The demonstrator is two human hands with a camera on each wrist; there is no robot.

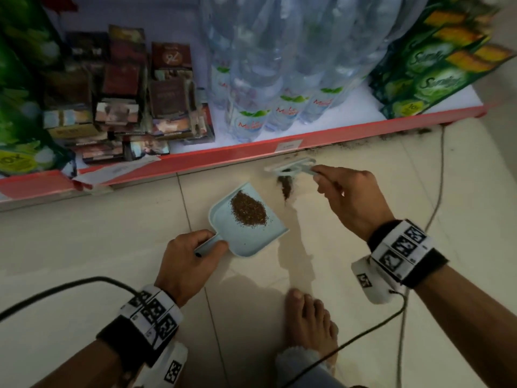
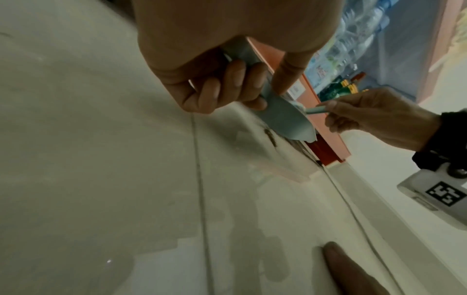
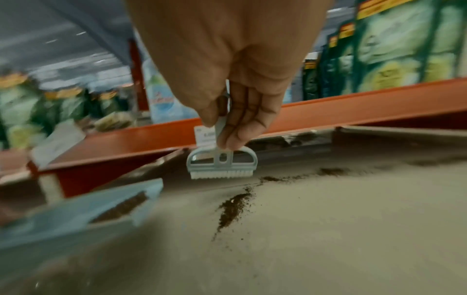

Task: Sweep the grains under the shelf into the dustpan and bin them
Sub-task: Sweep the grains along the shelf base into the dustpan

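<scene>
A pale blue dustpan [image 1: 246, 236] lies on the tiled floor with a heap of brown grains [image 1: 248, 210] inside. My left hand [image 1: 193, 261] grips its handle [image 1: 208, 245]; the same grip shows in the left wrist view [image 2: 227, 87]. To its right my right hand [image 1: 352, 203] pinches the handle of a small pale brush [image 1: 291, 167], held near the shelf's red edge [image 1: 251, 151]. A streak of grains [image 1: 285, 187] lies on the floor between brush and pan. In the right wrist view the brush [image 3: 222, 165] hangs bristles down just above the floor, beside the streak of grains [image 3: 232, 207].
More grains [image 1: 402, 135] are scattered along the gap under the shelf to the right. The shelf holds water bottles [image 1: 265, 79], stacked small boxes [image 1: 126, 93] and green packets [image 1: 442, 65]. My bare foot [image 1: 310, 323] and cables [image 1: 436, 208] lie on the floor nearby.
</scene>
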